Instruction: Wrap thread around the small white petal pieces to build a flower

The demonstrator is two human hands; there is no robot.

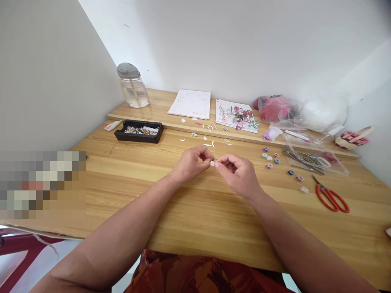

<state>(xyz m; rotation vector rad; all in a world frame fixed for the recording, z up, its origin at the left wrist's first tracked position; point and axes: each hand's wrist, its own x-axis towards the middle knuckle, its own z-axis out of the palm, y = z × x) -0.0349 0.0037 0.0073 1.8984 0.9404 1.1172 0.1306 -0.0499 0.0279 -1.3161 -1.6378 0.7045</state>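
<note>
Patterned cloth [195, 276], desk edge [226, 255], fingers [205, 152] pinching white piece [212, 163], scissors [322, 189] well apart

The left forearm [134, 219] is slanting inward from the lower left and the right forearm [290, 236] from the lower right, both bare. The left hand [193, 163] and right hand [240, 174] are facing each other nearly tip to tip (the gap is looking very narrow), each holding thumb [222, 171] and forefinger [225, 158] in a pinch, while the remaining fingers [231, 166] are curling behind.
</note>
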